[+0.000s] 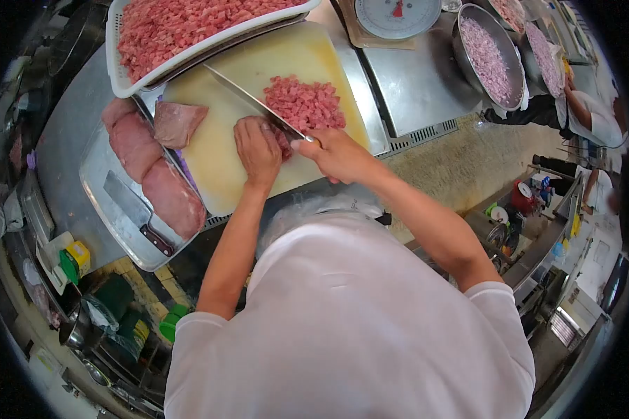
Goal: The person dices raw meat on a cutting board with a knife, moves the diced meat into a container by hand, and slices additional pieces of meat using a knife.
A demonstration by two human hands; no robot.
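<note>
My right hand (pixel 337 155) grips the handle of a long kitchen knife (pixel 248 98), its blade pointing away to the upper left over the cutting board (pixel 223 185). Pressed down on a piece of raw meat (pixel 284 143) is my left hand (pixel 258 148), fingers close together beside the blade. The meat shows only in part, between the hand and the knife. Beyond the blade lies a pile of diced meat (pixel 306 103). A larger raw chunk (pixel 179 123) rests at the board's left edge.
On a metal tray (pixel 94 164) at left lie big meat pieces (pixel 168 195) and a cleaver (pixel 129 202). A white basket (pixel 122 87) of diced meat stands behind the board. At upper right are a scale (pixel 398 15) and metal bowls (pixel 461 49); other people stand far right.
</note>
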